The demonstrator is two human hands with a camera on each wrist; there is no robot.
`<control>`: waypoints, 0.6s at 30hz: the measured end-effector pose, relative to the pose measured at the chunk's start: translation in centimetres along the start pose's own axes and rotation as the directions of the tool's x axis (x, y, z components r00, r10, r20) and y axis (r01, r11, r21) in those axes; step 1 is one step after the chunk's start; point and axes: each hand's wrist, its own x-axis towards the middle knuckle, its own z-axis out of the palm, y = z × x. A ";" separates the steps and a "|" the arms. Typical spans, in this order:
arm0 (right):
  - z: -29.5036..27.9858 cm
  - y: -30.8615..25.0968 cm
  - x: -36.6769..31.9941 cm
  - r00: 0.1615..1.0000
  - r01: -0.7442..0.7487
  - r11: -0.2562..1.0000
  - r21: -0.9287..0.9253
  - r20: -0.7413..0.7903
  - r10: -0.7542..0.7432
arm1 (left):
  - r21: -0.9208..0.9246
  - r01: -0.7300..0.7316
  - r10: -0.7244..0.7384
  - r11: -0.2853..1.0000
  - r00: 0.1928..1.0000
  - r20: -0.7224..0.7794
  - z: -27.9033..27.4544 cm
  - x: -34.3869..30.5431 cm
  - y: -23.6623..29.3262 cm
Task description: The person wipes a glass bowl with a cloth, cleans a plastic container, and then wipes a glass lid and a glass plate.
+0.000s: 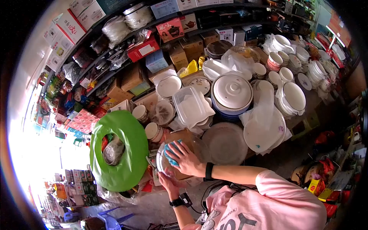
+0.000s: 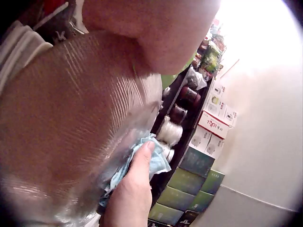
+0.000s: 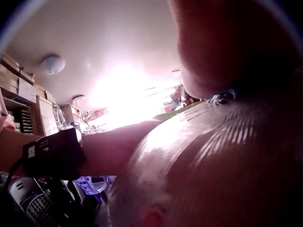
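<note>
A clear, round plate (image 2: 57, 118) with fine ribs near its rim is held tilted in front of the person. The left hand (image 1: 170, 181) grips its near edge; in the left wrist view part of that hand fills the top. Across the plate's face, the right hand (image 1: 187, 160) presses a crumpled blue cloth (image 1: 171, 152) with fingers spread and fairly straight. Its thumb lies along the cloth in the left wrist view. In the right wrist view the ribbed surface is close and the right hand looms dark above it.
A similar translucent plate (image 1: 224, 143) lies just right of the hands. Behind stand a lidded white-and-blue pot (image 1: 232, 92), a clear plastic container (image 1: 188, 105) and stacked bowls (image 1: 153, 131). A large green ring (image 1: 132, 153) is at left; boxes (image 1: 170, 30) line the shelves.
</note>
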 end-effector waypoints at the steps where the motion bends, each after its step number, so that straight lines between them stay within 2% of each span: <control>1: 0.0 -0.5 -0.3 0.999 0.031 0.999 -0.011 0.016 -0.031 | 0.002 0.005 -0.005 1.000 1.000 0.001 0.2 -0.2 0.2; 3: 0.0 -1.4 -1.3 0.997 0.061 0.998 0.019 0.038 -0.062 | 0.003 0.010 -0.010 1.000 1.000 0.001 0.1 -0.3 0.3; 5: -0.2 -2.0 -2.5 0.993 0.102 0.991 0.082 0.054 -0.106 | -0.023 -0.059 0.060 0.998 0.994 0.086 -0.5 0.2 -0.3; 8: -1.0 -2.1 -4.6 0.980 0.143 0.984 0.110 0.122 -0.156 | -0.066 -0.003 0.007 0.998 0.998 0.059 -1.2 0.5 -0.9; 10: -2.2 -1.7 -6.0 0.974 0.150 0.979 0.134 0.148 -0.170 | -0.067 -0.021 0.025 0.998 0.999 0.049 -0.6 0.2 -0.6; 13: -3.0 -0.4 -8.1 0.950 0.203 0.953 0.225 0.190 -0.247 | 0.023 -0.015 0.015 1.000 1.000 0.004 -1.2 0.3 -0.7; 15: -4.1 0.9 -9.2 0.941 0.222 0.953 0.206 0.212 -0.265 | 0.094 0.005 -0.001 0.996 0.999 -0.044 -1.4 0.4 -0.7; 18: -5.6 3.0 -10.0 0.936 0.228 0.959 0.171 0.234 -0.264 | 0.047 -0.002 0.003 0.999 1.000 -0.013 -1.6 0.9 -1.2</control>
